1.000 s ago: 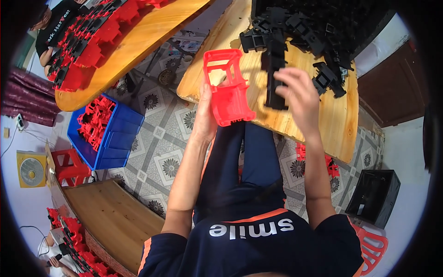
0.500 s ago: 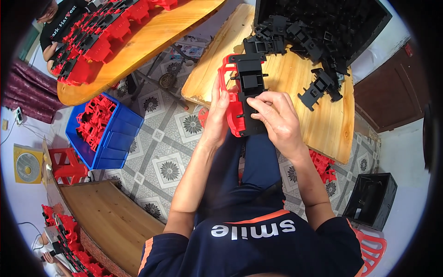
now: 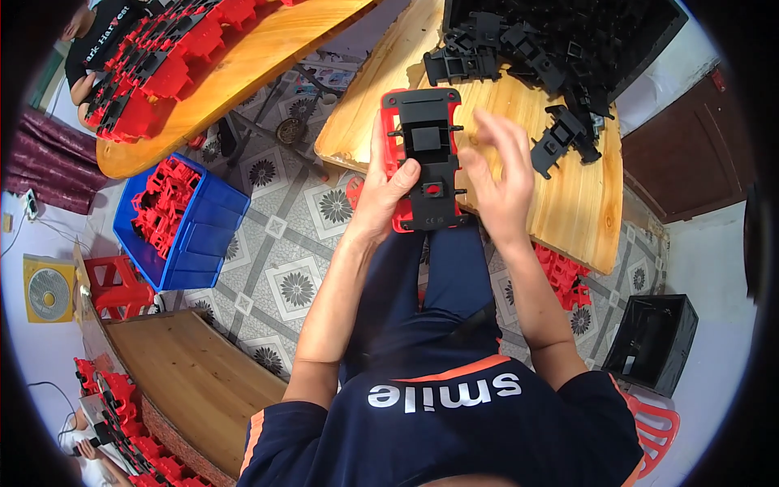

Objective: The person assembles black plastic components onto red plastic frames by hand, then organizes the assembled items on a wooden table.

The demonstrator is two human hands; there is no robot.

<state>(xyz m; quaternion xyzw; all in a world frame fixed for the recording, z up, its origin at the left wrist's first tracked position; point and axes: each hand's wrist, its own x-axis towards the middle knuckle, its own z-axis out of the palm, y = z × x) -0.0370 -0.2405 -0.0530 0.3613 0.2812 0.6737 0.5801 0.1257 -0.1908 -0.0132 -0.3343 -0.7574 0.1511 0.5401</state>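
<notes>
My left hand (image 3: 378, 197) is closed round the left side of a red plastic frame, its thumb pressing on the black plastic plate (image 3: 423, 169) that lies over it. The plate covers most of the red frame (image 3: 389, 146), whose edges show along the left side and at the top corners. Pegs stick out at the plate's sides, and red shows through a small square opening low on it. Just right of the part, my right hand (image 3: 501, 174) is open and slightly blurred, fingers apart, holding nothing.
Black plates (image 3: 560, 142) spill from a black crate (image 3: 641, 57) across the wooden table (image 3: 568, 219). Red frames fill a blue bin (image 3: 199, 235) at left. Red-and-black parts (image 3: 162, 73) line another table (image 3: 243, 89), where a person (image 3: 101, 49) sits. A black box (image 3: 649, 341) is at right.
My right hand has let go of the black plate and drawn back to the right, its fingers spreading. The plate now sits squarer over the red frame, turned more toward me.
</notes>
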